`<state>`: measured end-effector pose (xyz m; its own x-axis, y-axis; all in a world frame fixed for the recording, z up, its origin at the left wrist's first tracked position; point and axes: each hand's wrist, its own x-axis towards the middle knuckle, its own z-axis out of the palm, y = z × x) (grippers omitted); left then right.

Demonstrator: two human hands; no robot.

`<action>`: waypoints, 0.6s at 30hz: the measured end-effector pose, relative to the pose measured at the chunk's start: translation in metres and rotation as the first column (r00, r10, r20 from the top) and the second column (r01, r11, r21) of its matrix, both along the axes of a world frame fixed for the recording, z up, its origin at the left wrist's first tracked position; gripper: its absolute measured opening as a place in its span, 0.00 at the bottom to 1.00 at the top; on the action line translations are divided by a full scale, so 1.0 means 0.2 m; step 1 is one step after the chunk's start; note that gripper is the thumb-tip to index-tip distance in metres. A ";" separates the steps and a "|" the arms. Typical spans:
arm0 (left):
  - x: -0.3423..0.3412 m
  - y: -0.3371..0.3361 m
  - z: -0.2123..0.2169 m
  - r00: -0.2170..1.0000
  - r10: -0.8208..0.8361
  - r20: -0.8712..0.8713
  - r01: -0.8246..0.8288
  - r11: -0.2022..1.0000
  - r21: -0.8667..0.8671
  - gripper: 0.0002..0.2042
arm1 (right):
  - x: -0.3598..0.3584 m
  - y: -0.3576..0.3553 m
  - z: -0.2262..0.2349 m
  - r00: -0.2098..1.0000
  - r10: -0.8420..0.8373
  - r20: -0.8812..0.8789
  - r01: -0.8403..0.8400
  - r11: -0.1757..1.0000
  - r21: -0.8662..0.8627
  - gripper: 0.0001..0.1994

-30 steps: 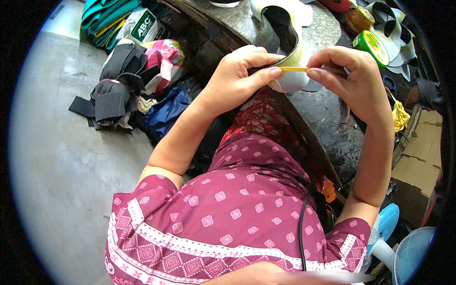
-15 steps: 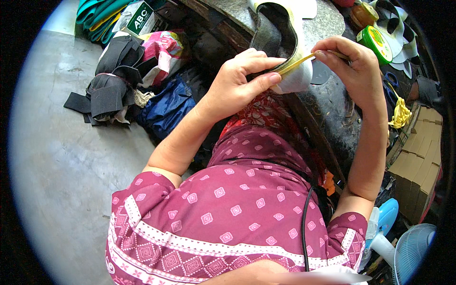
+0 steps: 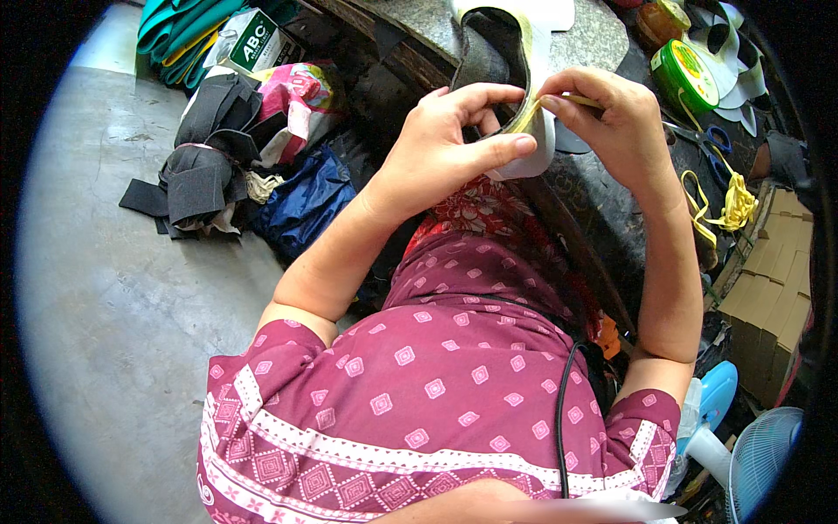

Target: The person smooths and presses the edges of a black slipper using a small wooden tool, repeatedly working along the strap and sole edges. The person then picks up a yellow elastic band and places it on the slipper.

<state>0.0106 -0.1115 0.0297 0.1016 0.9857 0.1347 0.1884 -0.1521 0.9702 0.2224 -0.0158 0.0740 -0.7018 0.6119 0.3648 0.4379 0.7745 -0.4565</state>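
A curved white piece with a black lining, shaped like a shoe upper (image 3: 539, 63), stands on edge at the work surface's near side. My left hand (image 3: 428, 153) is closed on its near end, thumb outside and fingers toward the black inner side. Along the upper's edge runs a narrow yellow strip (image 3: 525, 120). Thumb and forefinger of my right hand (image 3: 615, 122) pinch this strip close to the edge, just right of my left fingertips. A short length of it shows across the right palm. The left fingertips are partly hidden behind the upper.
Right of my hands are a round green tub (image 3: 685, 74), blue-handled scissors (image 3: 717, 140), a bundle of yellow strip (image 3: 738, 203) and white cut pieces (image 3: 729, 65). Stacked cardboard (image 3: 768, 271) and a fan (image 3: 764, 458) stand lower right. Black fabric strips (image 3: 205, 166) lie on the floor at left.
My right hand has moved left, closer to my left hand, and the free stretch of yellow strip between them is shorter. The scissors and the yellow bundle show more fully.
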 end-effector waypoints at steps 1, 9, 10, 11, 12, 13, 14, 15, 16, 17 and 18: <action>0.01 0.01 0.01 0.994 0.028 -0.103 -0.026 0.999 0.022 0.18 | 0.00 -0.01 0.01 0.999 -0.031 0.004 0.031 1.000 0.001 0.06; 0.10 0.07 0.15 0.998 -0.041 0.043 0.007 0.801 0.598 0.15 | 0.07 -0.13 0.31 0.935 -0.009 -0.356 0.006 1.000 -0.009 0.07; 0.11 0.07 0.16 0.978 -0.150 0.143 0.067 0.884 0.463 0.17 | 0.08 -0.14 0.31 0.925 0.038 -0.378 0.000 0.995 0.099 0.07; 0.12 0.07 0.16 0.937 -0.239 0.256 0.150 0.934 0.323 0.19 | 0.09 -0.14 0.31 0.952 -0.025 -0.305 0.048 0.997 0.067 0.07; 0.12 0.08 0.16 0.875 -0.304 0.377 0.251 0.950 0.185 0.22 | 0.09 -0.13 0.30 0.958 -0.047 -0.282 0.068 0.996 0.066 0.07; 0.12 0.10 0.15 0.855 -0.313 0.412 0.287 0.950 0.127 0.23 | 0.10 -0.11 0.28 0.966 -0.084 -0.245 0.100 0.994 0.052 0.08; 0.12 0.11 0.14 0.835 -0.320 0.448 0.325 0.943 0.069 0.24 | 0.11 -0.10 0.27 0.983 -0.105 -0.151 0.107 0.994 0.006 0.08; 0.11 0.14 0.12 0.835 -0.304 0.459 0.349 0.937 -0.014 0.25 | 0.12 -0.10 0.26 0.991 -0.102 -0.091 0.098 0.994 -0.052 0.09; 0.10 0.13 0.10 0.848 -0.318 0.425 0.358 0.934 -0.016 0.25 | 0.13 -0.08 0.25 0.998 -0.066 -0.024 0.065 0.997 -0.041 0.08; 0.09 0.13 0.08 0.829 -0.355 0.433 0.388 0.921 0.011 0.25 | 0.15 -0.08 0.26 0.999 -0.032 0.029 0.033 0.999 -0.034 0.07; 0.08 0.13 0.06 0.836 -0.359 0.416 0.394 0.919 0.000 0.26 | 0.17 -0.07 0.25 1.000 0.000 0.021 0.002 0.992 -0.128 0.07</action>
<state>0.0268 -0.0863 0.0421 0.4221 0.8914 0.1650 -0.2736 -0.0483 0.9606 0.2554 -0.0301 0.1247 -0.7078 0.6533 0.2688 0.4493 0.7099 -0.5423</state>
